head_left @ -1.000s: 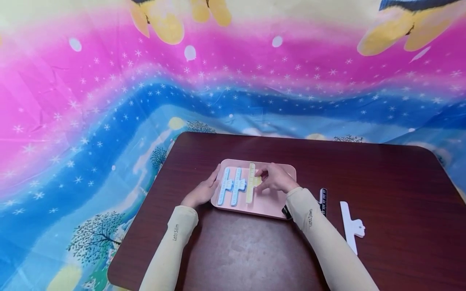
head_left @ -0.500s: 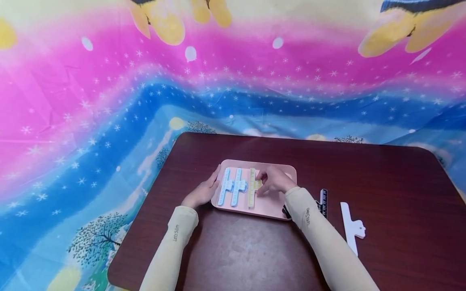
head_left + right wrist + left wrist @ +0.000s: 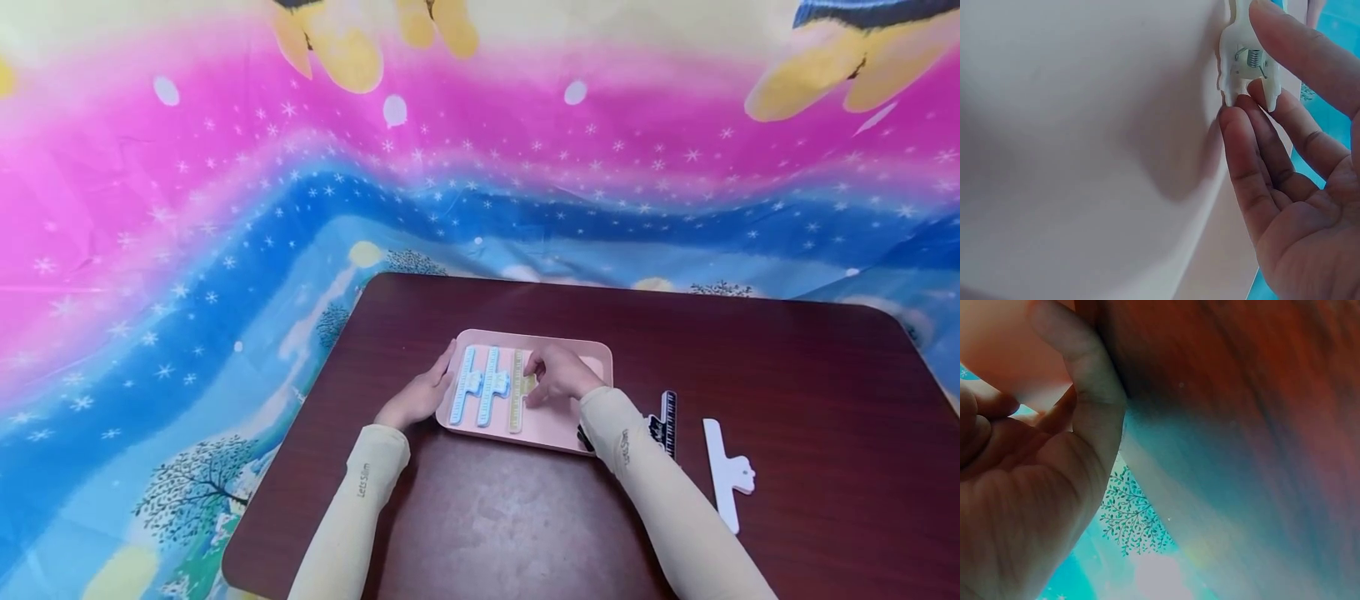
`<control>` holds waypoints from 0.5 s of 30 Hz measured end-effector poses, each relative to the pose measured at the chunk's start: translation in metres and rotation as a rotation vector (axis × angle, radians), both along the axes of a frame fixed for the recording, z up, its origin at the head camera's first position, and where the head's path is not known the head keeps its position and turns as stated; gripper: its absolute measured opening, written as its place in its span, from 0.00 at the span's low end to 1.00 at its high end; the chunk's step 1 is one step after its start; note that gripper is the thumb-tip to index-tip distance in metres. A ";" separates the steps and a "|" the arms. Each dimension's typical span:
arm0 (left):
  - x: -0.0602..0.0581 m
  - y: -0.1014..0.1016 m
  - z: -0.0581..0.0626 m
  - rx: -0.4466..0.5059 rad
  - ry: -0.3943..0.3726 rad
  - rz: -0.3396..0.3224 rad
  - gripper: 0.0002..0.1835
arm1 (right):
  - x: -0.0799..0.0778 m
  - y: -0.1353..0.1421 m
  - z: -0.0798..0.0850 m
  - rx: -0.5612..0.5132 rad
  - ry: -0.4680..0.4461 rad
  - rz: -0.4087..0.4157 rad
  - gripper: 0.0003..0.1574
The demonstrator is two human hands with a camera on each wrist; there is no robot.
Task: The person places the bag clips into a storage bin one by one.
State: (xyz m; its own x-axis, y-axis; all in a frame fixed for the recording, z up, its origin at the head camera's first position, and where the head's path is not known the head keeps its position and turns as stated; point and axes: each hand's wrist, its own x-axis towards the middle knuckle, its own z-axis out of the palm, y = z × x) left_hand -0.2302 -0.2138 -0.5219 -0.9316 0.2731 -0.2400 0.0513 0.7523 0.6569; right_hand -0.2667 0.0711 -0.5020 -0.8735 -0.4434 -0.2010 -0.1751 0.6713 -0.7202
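My left hand (image 3: 417, 395) holds the left edge of a pink tray (image 3: 555, 435), its thumb over the rim. In the left wrist view the thumb of the left hand (image 3: 1029, 481) lies along the tray's wall (image 3: 1004, 356). Inside the tray, a pale yellow clip (image 3: 516, 404) with a piano-key print lies to the right of two blue clips, one (image 3: 462, 387) at the far left and one (image 3: 489, 387) beside it. My right hand (image 3: 561, 375) pinches the yellow clip's handle part. The right wrist view shows its spring (image 3: 1254, 59) close to the fingers (image 3: 1244, 156).
A black clip (image 3: 670, 421) with piano keys lies right of the tray, partly behind the right sleeve (image 3: 637, 450). Another black piece (image 3: 584, 438) shows at the tray's front right. A white clip (image 3: 723, 475) lies farther right on the brown table (image 3: 825, 400).
My right hand has brought the yellow clip slightly toward the tray's near side, roughly level with the blue clips. The left hand has stayed on the tray's edge.
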 end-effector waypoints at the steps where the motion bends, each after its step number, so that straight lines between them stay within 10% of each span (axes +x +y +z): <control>1: 0.000 0.000 -0.001 0.000 0.002 -0.001 0.34 | 0.001 -0.001 0.000 0.004 0.003 0.000 0.28; 15: 0.001 0.001 0.000 -0.006 0.011 -0.001 0.33 | 0.005 -0.002 0.001 0.057 0.042 -0.011 0.25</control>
State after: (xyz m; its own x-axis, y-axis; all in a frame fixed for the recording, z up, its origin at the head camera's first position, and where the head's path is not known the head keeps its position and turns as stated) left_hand -0.2288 -0.2125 -0.5219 -0.9341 0.2723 -0.2309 0.0591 0.7559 0.6520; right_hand -0.2619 0.0689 -0.5010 -0.8865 -0.4223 -0.1892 -0.1963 0.7134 -0.6727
